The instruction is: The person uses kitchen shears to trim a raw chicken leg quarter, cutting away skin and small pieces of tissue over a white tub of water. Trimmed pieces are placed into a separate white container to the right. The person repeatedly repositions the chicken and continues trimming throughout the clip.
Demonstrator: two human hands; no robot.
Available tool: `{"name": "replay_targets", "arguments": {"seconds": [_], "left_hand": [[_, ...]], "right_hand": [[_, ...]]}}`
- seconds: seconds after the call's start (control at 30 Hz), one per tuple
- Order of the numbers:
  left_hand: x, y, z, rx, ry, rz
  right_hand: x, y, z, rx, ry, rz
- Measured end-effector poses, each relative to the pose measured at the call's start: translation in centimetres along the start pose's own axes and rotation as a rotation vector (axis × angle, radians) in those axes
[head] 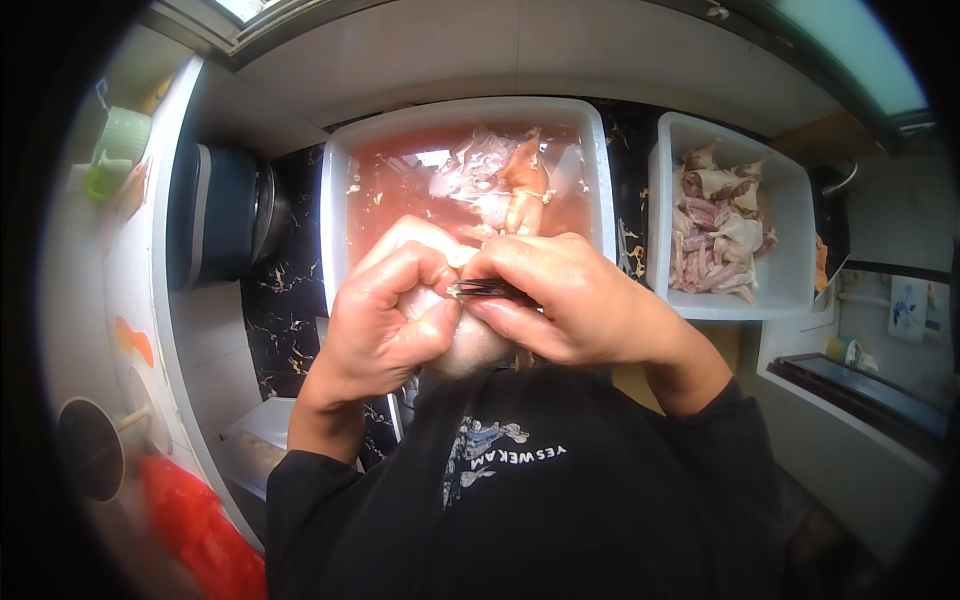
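My left hand [394, 322] grips a pale plucked poultry carcass [469, 349], its skin pinched between thumb and fingers. Close beside it, my right hand [566, 300] holds dark metal tweezers [487, 287], whose tips meet the skin by my left thumb. A bit of whitish matter shows at those tips. Both hands are over the near side of a white plastic tub [607, 225] of reddish water. In that water lie a tan piece of poultry [525, 176] and a paler, wet piece [476, 169]. My hands cover much of the carcass.
A second white tub [658, 217] at the right holds several raw poultry pieces [712, 225]. Scissors [624, 244] seem to lie between the tubs on the black marbled counter [285, 315]. At the left are a dark blue container [229, 214], a white ledge and a red plastic bag [187, 517].
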State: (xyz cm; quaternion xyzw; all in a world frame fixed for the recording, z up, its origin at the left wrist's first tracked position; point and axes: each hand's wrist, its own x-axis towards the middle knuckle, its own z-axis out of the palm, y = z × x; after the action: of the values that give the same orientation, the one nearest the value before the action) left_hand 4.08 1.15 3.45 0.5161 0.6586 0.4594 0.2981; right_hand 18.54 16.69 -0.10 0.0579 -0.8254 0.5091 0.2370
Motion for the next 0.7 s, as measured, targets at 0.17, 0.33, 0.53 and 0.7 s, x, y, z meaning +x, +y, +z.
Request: {"name": "replay_targets", "arguments": {"seconds": [0.17, 0.33, 0.53, 0.7], "left_hand": [[0.3, 0.1, -0.3, -0.008, -0.037, -0.018], [0.4, -0.2, -0.6, -0.044, -0.038, 0.066], [0.2, -0.3, -1.0, -0.056, -0.041, 0.167], [-0.1, -0.5, -1.9, -0.06, -0.024, 0.073]], "right_hand": [[0.4, -0.6, -0.8, -0.013, -0.026, 0.003], [0.9, -1.1, -0.6, -0.074, 0.019, -0.046], [1.4, -1.6, 0.0, -0.133, 0.064, -0.124], [1.8, -1.2, 0.5, -0.071, 0.079, -0.086]]}}
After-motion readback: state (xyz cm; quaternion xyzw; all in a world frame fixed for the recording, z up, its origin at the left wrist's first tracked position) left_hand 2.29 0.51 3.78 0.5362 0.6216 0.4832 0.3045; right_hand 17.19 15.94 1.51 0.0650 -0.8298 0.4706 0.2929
